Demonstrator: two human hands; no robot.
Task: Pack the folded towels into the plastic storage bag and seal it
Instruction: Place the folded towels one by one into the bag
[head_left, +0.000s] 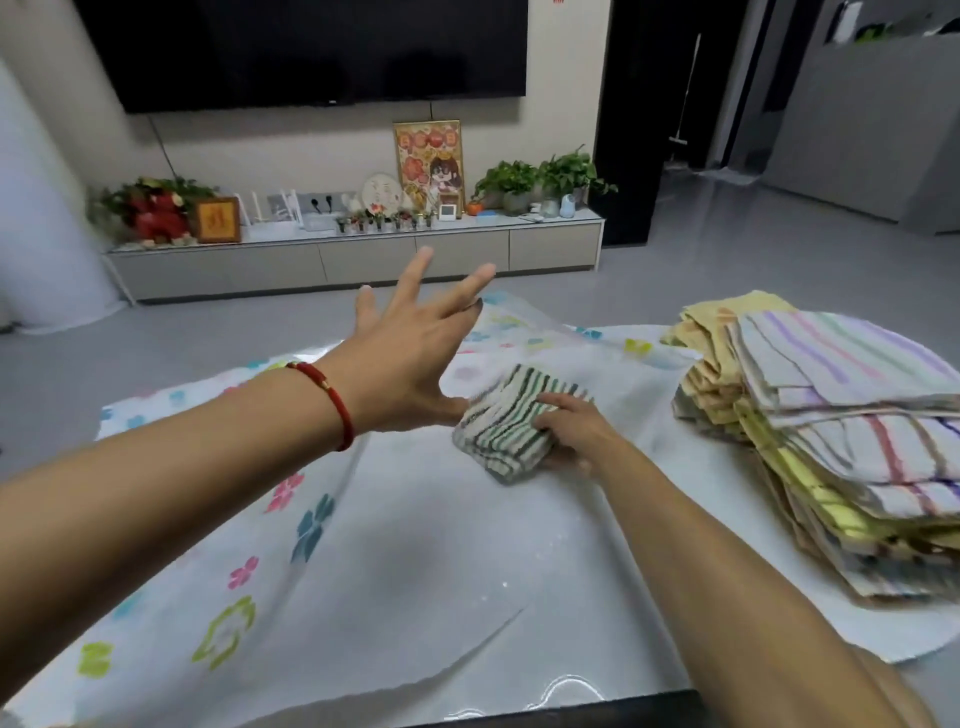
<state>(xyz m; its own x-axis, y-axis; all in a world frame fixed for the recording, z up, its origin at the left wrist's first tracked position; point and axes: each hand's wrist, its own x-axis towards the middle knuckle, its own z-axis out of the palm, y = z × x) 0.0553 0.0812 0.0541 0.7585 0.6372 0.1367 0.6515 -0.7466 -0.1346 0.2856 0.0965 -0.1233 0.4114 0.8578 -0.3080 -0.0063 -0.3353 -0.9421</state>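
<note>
A large clear plastic storage bag (363, 571) with coloured flower prints lies flat across the table. A folded green-and-white striped towel (498, 426) sits at the middle, seemingly under the bag's top sheet. My right hand (571, 426) grips its right side. My left hand (410, 353), with a red cord bracelet at the wrist, hovers just left of the towel with fingers spread wide and nothing in it. A tall stack of folded striped towels (841, 431) stands at the right of the table.
The table's dark front edge (597, 709) runs along the bottom. Beyond the table lies grey floor, then a low TV cabinet (358, 260) with plants, frames and ornaments under a wall television. A dark doorway opens at the back right.
</note>
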